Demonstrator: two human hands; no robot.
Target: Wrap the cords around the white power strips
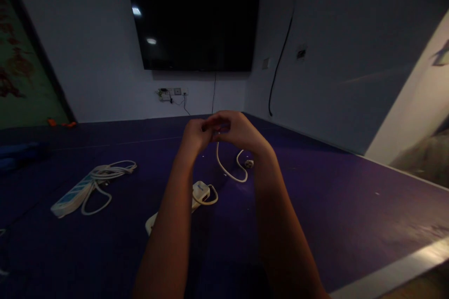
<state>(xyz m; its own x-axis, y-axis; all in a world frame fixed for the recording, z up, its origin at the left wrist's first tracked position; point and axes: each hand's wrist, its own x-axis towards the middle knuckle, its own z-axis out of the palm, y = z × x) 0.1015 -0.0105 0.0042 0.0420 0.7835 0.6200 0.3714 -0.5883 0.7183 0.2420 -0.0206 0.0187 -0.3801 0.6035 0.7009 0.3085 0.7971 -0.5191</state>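
My left hand and my right hand meet at the fingertips above the purple surface, fingers curled. A white power cord hangs from between them, curves down to the surface and bends back up towards my right wrist. Its plug lies just beside that wrist. The exact grip on the cord is partly hidden by my fingers. Below, a white power strip lies partly behind my left forearm, with a loop of cord at its far end.
Another power strip, white and blue with its cord bundled on top, lies to the left. A dark blue object sits at the far left. Beyond the surface, a television hangs above wall sockets. A black cable runs down the right wall.
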